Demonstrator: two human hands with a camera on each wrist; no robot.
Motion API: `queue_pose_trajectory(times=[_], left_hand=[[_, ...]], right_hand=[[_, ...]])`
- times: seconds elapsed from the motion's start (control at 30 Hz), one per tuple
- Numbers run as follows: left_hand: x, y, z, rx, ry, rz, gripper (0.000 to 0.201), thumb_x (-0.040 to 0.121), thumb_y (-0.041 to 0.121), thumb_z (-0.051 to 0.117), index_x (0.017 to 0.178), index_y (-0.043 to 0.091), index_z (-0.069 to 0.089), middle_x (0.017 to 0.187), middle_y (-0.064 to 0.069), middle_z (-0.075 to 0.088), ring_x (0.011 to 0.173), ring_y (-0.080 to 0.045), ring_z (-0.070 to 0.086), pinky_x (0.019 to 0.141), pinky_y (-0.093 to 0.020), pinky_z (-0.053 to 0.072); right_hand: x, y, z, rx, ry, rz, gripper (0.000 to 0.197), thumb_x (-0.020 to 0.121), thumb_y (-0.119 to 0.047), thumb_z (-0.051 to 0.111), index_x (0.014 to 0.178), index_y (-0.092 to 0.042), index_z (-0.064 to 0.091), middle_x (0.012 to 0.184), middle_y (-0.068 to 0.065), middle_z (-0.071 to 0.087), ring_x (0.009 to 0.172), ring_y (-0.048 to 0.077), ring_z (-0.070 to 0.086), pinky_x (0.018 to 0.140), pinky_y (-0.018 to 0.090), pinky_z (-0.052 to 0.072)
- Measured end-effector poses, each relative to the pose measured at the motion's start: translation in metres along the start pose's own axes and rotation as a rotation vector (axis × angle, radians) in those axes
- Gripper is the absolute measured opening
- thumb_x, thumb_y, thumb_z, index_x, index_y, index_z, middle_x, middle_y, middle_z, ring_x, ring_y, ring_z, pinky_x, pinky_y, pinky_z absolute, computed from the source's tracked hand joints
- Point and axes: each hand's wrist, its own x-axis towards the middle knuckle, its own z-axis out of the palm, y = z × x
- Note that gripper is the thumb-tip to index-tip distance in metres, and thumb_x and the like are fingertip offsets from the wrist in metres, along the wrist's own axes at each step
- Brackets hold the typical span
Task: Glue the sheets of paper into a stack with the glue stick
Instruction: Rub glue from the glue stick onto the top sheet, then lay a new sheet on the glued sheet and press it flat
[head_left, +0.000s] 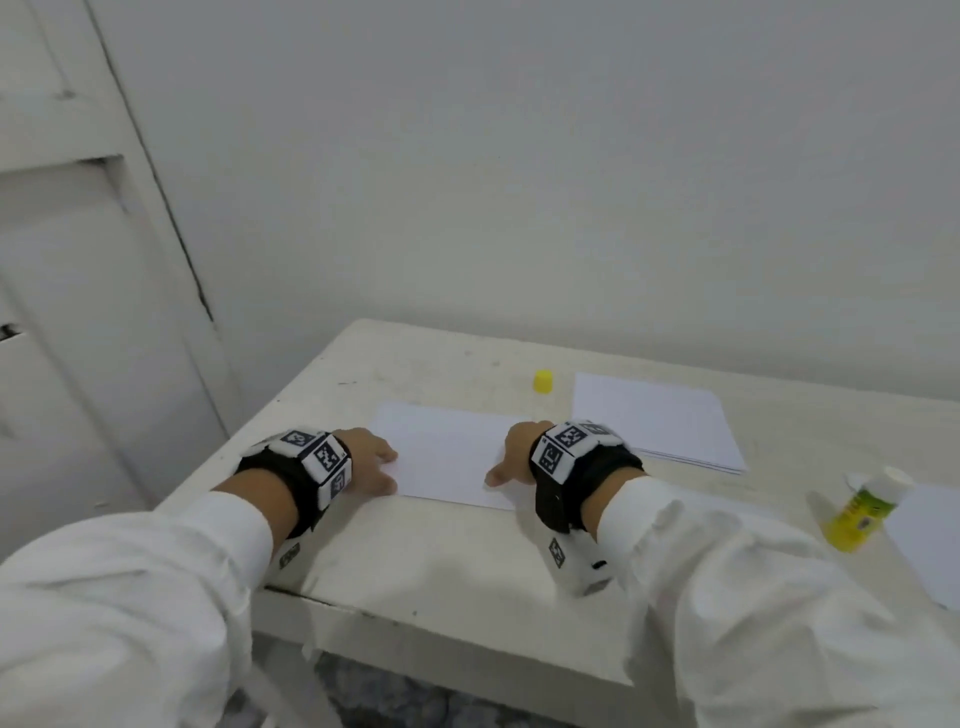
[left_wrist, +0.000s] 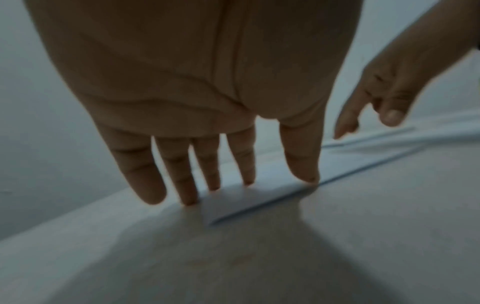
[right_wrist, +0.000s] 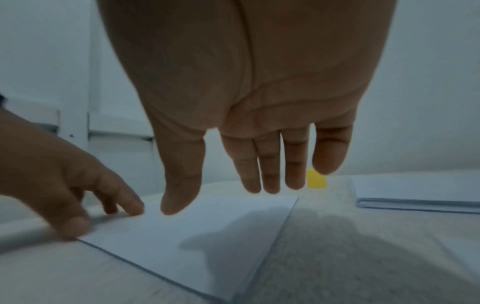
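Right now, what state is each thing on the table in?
glue stick: uncapped, lying on its side
yellow cap: off, standing alone
centre sheet: flat
paper pile: flat, untouched
left hand: open, fingertips on the sheet's left edge
right hand: open, above the sheet's right side

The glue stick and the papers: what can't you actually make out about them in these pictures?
- Glue stick, head view: label print too small and blurred to read.
- Paper at the right edge, head view: cut off by the frame.
- Paper pile: sheet count too fine to tell.
- Middle sheet: any glue on it is invisible; right hand covers its right edge.
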Motion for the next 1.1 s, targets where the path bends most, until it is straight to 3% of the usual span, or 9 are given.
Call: queue_pose_trajectory(times=[0.1,0.33,0.43,0.53,0.7,0.83,0.97,1.03,1.1], left_hand=[[0.006,-0.001,0.001,0.019,0.01,0.016,0.061,0.094,0.046,0.05,0.148,0.025,0.032,0.153,-0.005,0.028,0.139,-0.023,0.031,0.111,-0.031,0.027],[0.011,0.002,0.0,0.039,-0.006,0.036,0.062,0.095,0.043,0.05,0.149,0.022,0.028,0.153,-0.006,0.028,0.139,-0.025,0.031,0.11,-0.032,0.027],[0.01,-0.001,0.0,0.047,-0.013,0.035,0.062,0.095,0.042,0.049,0.15,0.024,0.026,0.154,-0.005,0.026,0.141,-0.024,0.028,0.111,-0.031,0.025],[0.009,-0.002,0.0,0.057,-0.02,0.033,0.063,0.094,0.042,0.05,0.15,0.025,0.026,0.154,-0.005,0.026,0.14,-0.024,0.029,0.112,-0.032,0.026],[0.009,-0.003,0.0,0.058,-0.04,0.042,0.066,0.095,0.045,0.049,0.151,0.024,0.023,0.156,-0.005,0.023,0.142,-0.025,0.026,0.112,-0.033,0.024],[0.013,-0.006,0.002,0.067,-0.055,0.06,0.067,0.095,0.047,0.047,0.152,0.022,0.019,0.158,-0.005,0.018,0.144,-0.023,0.019,0.116,-0.034,0.019],[0.017,-0.008,0.004,0.05,-0.055,0.059,0.069,0.094,0.048,0.049,0.152,0.023,0.02,0.158,-0.005,0.019,0.144,-0.023,0.021,0.116,-0.034,0.02],[0.016,-0.009,0.006,0.008,-0.037,0.044,0.069,0.093,0.048,0.051,0.151,0.024,0.022,0.156,-0.004,0.022,0.143,-0.023,0.024,0.114,-0.033,0.023],[0.014,-0.008,0.007,-0.086,0.016,0.04,0.066,0.092,0.046,0.053,0.149,0.023,0.028,0.155,-0.004,0.024,0.142,-0.022,0.026,0.113,-0.032,0.024]], right_hand=[[0.021,-0.005,0.003,-0.099,-0.058,0.036,0.061,0.081,-0.063,0.057,0.115,-0.014,0.061,0.121,0.006,0.06,0.112,0.03,0.057,0.097,0.042,0.044],[0.046,-0.002,0.001,-0.181,-0.047,0.073,0.08,0.056,-0.077,0.066,0.11,-0.019,0.064,0.115,0.005,0.064,0.104,0.029,0.061,0.094,0.044,0.047],[0.04,-0.003,-0.003,-0.151,-0.033,0.102,0.092,0.056,-0.078,0.066,0.121,-0.013,0.058,0.121,0.008,0.06,0.108,0.031,0.059,0.095,0.044,0.046],[0.035,0.0,-0.004,-0.114,-0.048,0.101,0.093,0.063,-0.075,0.066,0.128,-0.01,0.052,0.128,0.008,0.056,0.115,0.032,0.055,0.097,0.043,0.044],[0.029,-0.001,-0.005,-0.09,-0.062,0.071,0.083,0.064,-0.071,0.067,0.122,-0.012,0.056,0.122,0.007,0.06,0.111,0.031,0.056,0.097,0.044,0.044],[0.024,-0.009,-0.005,-0.017,0.018,0.015,0.077,0.062,-0.058,0.076,0.122,-0.015,0.054,0.117,0.004,0.051,0.116,0.03,0.047,0.096,0.047,0.043],[0.01,-0.014,-0.006,0.322,0.05,-0.015,0.062,0.069,-0.033,0.081,0.119,-0.01,0.052,0.115,0.006,0.058,0.106,0.027,0.056,0.087,0.034,0.047],[0.001,-0.013,-0.005,0.535,0.078,-0.025,0.042,0.075,-0.022,0.078,0.105,-0.006,0.054,0.093,0.007,0.058,0.088,0.026,0.057,0.07,0.031,0.048],[-0.01,-0.009,-0.004,0.681,0.188,0.004,0.027,0.08,-0.012,0.072,0.077,-0.008,0.045,0.075,0.004,0.046,0.08,0.026,0.052,0.06,0.029,0.044]])
